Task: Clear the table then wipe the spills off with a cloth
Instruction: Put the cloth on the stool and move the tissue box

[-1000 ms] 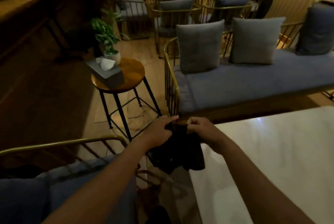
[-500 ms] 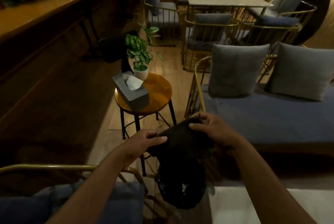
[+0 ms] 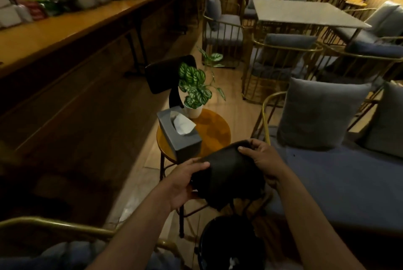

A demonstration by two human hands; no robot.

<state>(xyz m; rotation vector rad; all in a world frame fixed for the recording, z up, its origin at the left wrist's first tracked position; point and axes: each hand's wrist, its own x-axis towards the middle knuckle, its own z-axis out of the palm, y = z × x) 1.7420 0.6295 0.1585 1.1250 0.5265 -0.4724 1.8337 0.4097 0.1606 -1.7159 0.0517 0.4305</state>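
Note:
A dark cloth (image 3: 233, 173) hangs in mid-air between both my hands, above the floor. My left hand (image 3: 185, 180) pinches its left edge with thumb on top. My right hand (image 3: 261, 160) grips its upper right edge. Directly below the cloth stands a black bin (image 3: 231, 241) with a scrap of white paper inside. The white table I was standing at is out of view.
A round wooden stool (image 3: 216, 130) ahead holds a grey tissue box (image 3: 178, 136) and a potted plant (image 3: 194, 88). A blue bench (image 3: 349, 180) with grey cushions runs on the right. A gold chair rail (image 3: 54, 224) is at lower left; a long wooden counter (image 3: 65, 30) is on the left.
My view swung left and up, so the white table left the frame. Both hands carried the cloth over the black bin and spread it wider.

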